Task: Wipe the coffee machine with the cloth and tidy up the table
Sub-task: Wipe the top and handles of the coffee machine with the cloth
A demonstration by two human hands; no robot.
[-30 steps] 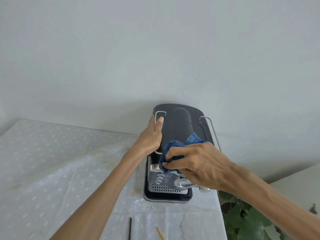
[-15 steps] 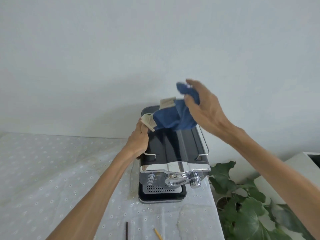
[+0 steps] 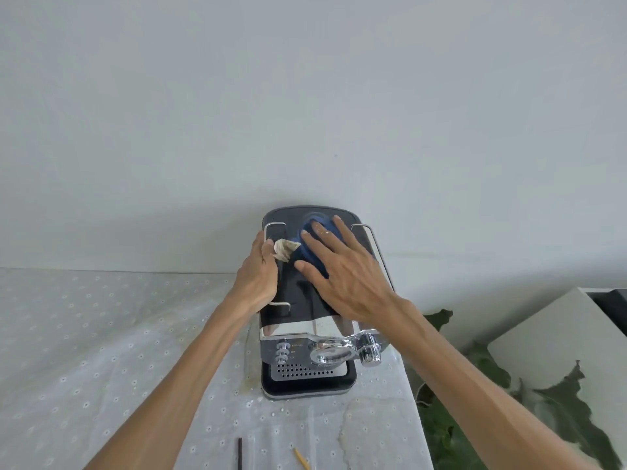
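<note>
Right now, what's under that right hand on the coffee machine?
A blue cloth, pressed flat on the machine's dark top by the right hand. Most of the cloth and the top beneath it are covered.

Table (image 3: 101,334) under white eyelet cloth carries the coffee machine (image 3: 307,374), a dark stick (image 3: 239,452), perhaps a pencil (image 3: 301,458)

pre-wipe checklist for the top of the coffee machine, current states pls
1. Cloth lies on the coffee machine top: ok.
2. Right hand flat on cloth: ok.
3. Left hand pinches the cloth's pale corner at the left rail: ok.
4. Machine stands squarely on the table: ok.
5. Table tidy: not ok, dark stick and yellow stick lie at the near edge.
6. Top already clean: cannot tell.
</note>
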